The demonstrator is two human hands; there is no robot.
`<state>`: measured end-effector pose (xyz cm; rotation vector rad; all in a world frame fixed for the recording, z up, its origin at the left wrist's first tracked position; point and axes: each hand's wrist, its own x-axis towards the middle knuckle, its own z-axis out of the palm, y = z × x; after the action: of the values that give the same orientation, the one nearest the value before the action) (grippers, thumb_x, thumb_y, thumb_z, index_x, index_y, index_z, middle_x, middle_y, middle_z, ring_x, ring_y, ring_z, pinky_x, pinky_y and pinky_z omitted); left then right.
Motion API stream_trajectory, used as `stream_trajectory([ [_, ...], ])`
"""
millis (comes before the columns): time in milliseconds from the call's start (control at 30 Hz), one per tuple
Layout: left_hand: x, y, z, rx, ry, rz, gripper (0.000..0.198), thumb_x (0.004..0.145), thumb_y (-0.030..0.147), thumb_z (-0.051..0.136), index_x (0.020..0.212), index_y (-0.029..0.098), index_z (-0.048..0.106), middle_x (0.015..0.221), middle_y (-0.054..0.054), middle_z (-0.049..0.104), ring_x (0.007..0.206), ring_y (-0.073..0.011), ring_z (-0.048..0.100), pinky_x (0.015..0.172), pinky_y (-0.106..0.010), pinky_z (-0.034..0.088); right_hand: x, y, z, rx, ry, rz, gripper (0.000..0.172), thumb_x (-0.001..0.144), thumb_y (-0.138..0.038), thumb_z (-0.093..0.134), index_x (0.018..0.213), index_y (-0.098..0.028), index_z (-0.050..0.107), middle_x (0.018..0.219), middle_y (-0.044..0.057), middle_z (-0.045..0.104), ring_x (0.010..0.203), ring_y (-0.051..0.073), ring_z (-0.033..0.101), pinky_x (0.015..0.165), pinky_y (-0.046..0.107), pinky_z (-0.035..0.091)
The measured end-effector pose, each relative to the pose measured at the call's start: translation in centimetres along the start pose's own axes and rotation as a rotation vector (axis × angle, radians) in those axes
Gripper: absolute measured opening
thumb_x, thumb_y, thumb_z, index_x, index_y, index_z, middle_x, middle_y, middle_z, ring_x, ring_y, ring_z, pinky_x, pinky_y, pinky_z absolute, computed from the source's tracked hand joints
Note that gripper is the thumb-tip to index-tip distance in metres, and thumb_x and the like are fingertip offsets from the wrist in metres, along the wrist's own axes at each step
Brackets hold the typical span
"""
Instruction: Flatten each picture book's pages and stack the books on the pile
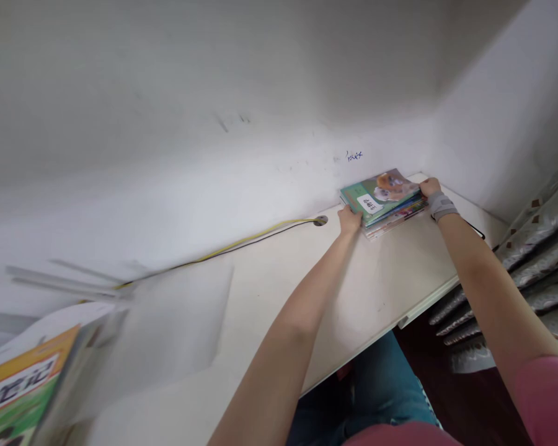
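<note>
A stack of several books (381, 201) lies on the white desk (381, 272) against the wall, with a green picture-covered book on top bearing a white label. My left hand (349, 220) grips the stack's near left side. My right hand (430, 187) presses on its opposite end, near the desk's back corner. A grey wrist support (441, 205) wraps my right wrist. The stack's underside is hidden.
A yellow cable (223, 249) runs along the wall to a round desk grommet (320, 220). A blurred green and orange book (23, 390) stands at lower left. Quilted grey bedding (539, 248) lies beyond the desk's right edge.
</note>
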<state>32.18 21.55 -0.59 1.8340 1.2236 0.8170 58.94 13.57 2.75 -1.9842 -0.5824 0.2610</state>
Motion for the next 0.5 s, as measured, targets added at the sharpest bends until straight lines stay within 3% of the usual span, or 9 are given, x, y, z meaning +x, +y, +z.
stream_trajectory([
  [133,-0.1,0.0,0.1,0.053,0.042,-0.008,0.022,0.074,0.019,0.06,0.094,0.01,0.061,0.104,-0.019,0.064,0.103,-0.0261,0.059,0.085,-0.035,0.044,-0.6,0.9,-0.4,-0.174,0.033,-0.101,0.033,0.07,-0.038,0.069,0.088,-0.01,0.066,0.102,0.02,0.062,0.109,0.035,0.054,0.096,0.054,0.04],
  [233,-0.2,0.0,0.0,0.063,0.055,-0.006,0.027,0.075,0.022,0.062,0.099,0.009,0.06,0.104,-0.02,0.064,0.1,-0.0256,0.06,0.082,-0.033,0.045,-2.4,1.2,-0.3,-0.273,0.109,-0.179,0.045,0.079,-0.034,0.058,0.114,-0.006,0.059,0.134,0.028,0.044,0.128,0.04,0.037,0.102,0.061,0.028],
  [333,-0.7,-0.1,-0.7,0.058,0.082,0.002,0.038,0.082,0.029,0.057,0.114,0.008,0.054,0.109,-0.021,0.062,0.1,-0.0246,0.061,0.082,-0.033,0.046,-5.5,0.2,0.5,-0.454,0.168,-0.395,0.051,0.087,-0.031,0.044,0.132,-0.006,0.046,0.143,0.026,0.034,0.132,0.037,0.031,0.102,0.057,0.028],
  [433,-2.0,-0.6,-2.3,0.063,0.092,0.052,0.04,0.087,0.026,0.048,0.124,0.009,0.049,0.117,-0.02,0.059,0.102,-0.0225,0.061,0.087,-0.035,0.046,-10.4,-1.8,2.6,-0.618,0.074,-0.661,0.053,0.09,-0.03,0.035,0.138,-0.007,0.04,0.143,0.024,0.037,0.132,0.033,0.033,0.105,0.052,0.028],
  [500,-3.7,-1.2,-4.3,0.076,0.053,0.116,0.037,0.085,0.022,0.049,0.121,0.012,0.053,0.119,-0.017,0.059,0.099,-0.0206,0.062,0.089,-0.035,0.046,-14.6,-3.0,4.7,-0.636,-0.088,-0.844,0.052,0.09,-0.03,0.035,0.138,-0.011,0.041,0.143,0.019,0.04,0.134,0.031,0.032,0.109,0.048,0.025],
])
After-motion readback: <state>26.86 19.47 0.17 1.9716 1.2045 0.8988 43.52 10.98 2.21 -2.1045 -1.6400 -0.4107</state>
